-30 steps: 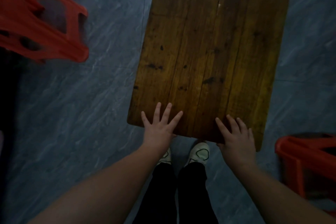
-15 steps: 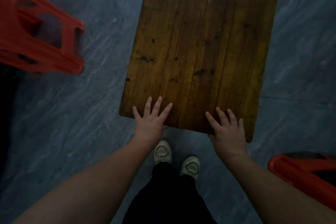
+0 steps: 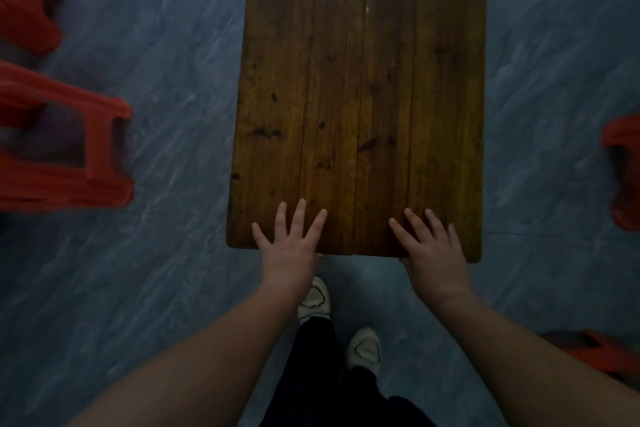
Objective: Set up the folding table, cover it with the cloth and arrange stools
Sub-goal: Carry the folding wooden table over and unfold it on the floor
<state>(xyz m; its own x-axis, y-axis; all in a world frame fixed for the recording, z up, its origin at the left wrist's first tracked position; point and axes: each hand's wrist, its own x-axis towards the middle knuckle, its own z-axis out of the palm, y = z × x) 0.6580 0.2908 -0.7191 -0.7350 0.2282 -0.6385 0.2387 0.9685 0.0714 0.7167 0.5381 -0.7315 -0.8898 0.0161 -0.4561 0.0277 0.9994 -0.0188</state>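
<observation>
Floor [image 3: 156, 288]: blue-grey with pale marbled streaks; it carries everything in view.
Desk [image 3: 360, 97]: wooden folding desk of 4 lengthwise planks, dark knots and stains, seen from above, standing mid-floor; its legs are hidden under the top.
On the desk: left hand [image 3: 289, 246] and right hand [image 3: 433, 250], fingers spread flat over the near edge, thumbs hidden below it.
Stools: 2 red plastic stools at the left, near stool [image 3: 65, 149] and far stool [image 3: 31, 0]; right stool [image 3: 623, 166] at the right edge; red piece [image 3: 602, 354] lower right, partly hidden.
Shoes [image 3: 363, 347]: 2 pale shoes on the floor just short of the desk.

No readable text or labels anywhere
</observation>
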